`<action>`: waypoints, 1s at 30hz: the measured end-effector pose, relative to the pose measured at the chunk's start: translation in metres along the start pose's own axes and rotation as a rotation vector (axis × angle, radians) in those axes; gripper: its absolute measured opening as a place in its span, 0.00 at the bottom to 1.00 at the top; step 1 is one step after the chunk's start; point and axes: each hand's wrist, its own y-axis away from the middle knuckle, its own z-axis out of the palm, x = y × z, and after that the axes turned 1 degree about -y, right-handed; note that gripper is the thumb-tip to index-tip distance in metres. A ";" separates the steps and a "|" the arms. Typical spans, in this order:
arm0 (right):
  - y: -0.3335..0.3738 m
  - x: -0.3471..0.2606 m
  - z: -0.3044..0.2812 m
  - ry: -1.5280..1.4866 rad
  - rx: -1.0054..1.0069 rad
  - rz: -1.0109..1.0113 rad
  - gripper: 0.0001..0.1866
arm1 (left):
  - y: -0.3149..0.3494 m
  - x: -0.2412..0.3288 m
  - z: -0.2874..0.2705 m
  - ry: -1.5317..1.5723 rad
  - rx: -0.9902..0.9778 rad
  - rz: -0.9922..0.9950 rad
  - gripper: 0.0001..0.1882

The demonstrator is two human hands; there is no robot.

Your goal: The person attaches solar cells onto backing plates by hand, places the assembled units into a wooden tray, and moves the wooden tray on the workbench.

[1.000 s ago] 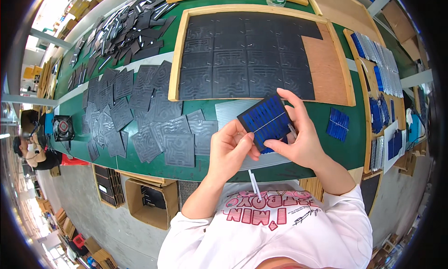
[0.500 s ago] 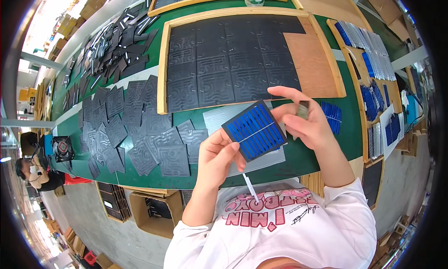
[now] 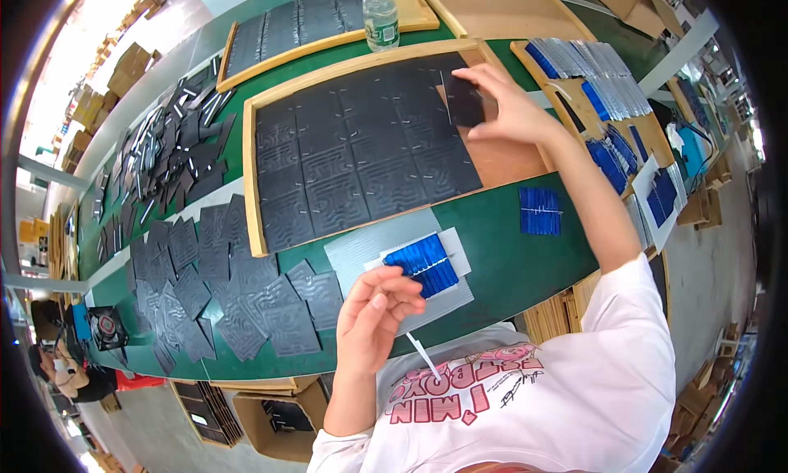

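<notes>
My right hand pinches a square solar panel by its edge, its black back turned up. It is over the bare wood at the right end of a wood-framed tray, beside rows of matching black squares. Loosely curled and holding nothing I can see, my left hand hovers by a set of blue solar cell strips. Those strips lie on a white piece atop a grey ribbed sheet. Another set of blue strips rests on the green table to the right.
Loose black squares overlap at the left, with a heap of dark strips behind them. A plastic bottle stands beyond the tray, near a second framed tray. Boards with blue and silver strips line the right side.
My right hand has carried the solar panel away and to the tray's right end, turning its blue face out of sight. My left hand has let go of it. The view has shifted.
</notes>
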 end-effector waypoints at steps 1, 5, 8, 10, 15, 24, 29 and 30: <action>-0.006 0.020 -0.011 0.139 -0.026 0.078 0.48 | 0.000 -0.002 0.003 -0.009 -0.014 -0.011 0.20; -0.034 0.067 -0.014 0.099 -0.071 0.088 0.50 | 0.003 -0.008 0.001 0.030 -0.113 -0.014 0.14; -0.046 0.076 -0.009 -0.035 -0.122 0.148 0.52 | 0.011 -0.006 -0.001 0.009 -0.062 -0.020 0.13; -0.049 0.078 -0.009 -0.061 -0.144 0.149 0.52 | 0.016 -0.004 -0.004 -0.009 -0.037 -0.020 0.13; -0.054 0.090 -0.002 -0.197 -0.220 0.065 0.51 | 0.036 0.002 -0.007 -0.210 -0.009 -0.017 0.14; 0.011 -0.020 0.001 -0.321 0.057 0.159 0.20 | 0.063 0.048 -0.043 -1.948 0.911 0.357 0.45; 0.048 -0.090 0.024 -0.376 0.036 0.108 0.16 | 0.074 0.048 -0.050 -1.920 0.903 0.217 0.52; 0.053 -0.096 0.029 -0.382 0.036 0.097 0.16 | 0.073 0.049 -0.047 -1.894 0.890 0.201 0.52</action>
